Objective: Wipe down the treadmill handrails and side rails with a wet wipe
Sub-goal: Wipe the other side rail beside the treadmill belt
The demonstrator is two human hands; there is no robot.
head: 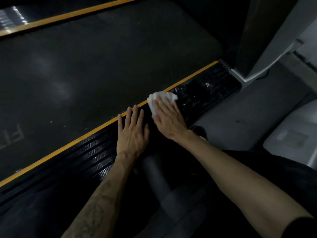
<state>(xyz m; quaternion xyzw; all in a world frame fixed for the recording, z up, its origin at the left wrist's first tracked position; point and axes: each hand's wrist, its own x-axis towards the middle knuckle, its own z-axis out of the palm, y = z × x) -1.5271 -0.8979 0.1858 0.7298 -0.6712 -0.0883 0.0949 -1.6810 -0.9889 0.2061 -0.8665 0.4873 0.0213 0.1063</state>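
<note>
Your left hand (pixel 133 134) lies flat on the side rail (pixel 96 157), fingers reaching to the stripe (pixel 56 151) along the rail's far edge. Just to its right, your right hand (pixel 167 120) presses the wet wipe (pixel 158 98) onto the same rail; the wipe sticks out beyond your fingertips and overlaps the stripe. The treadmill belt (pixel 103 66) lies beyond the stripe. At the rail's far right end stands the upright post (pixel 267 40). The floor (pixel 248 117) lies right of the rail.
</note>
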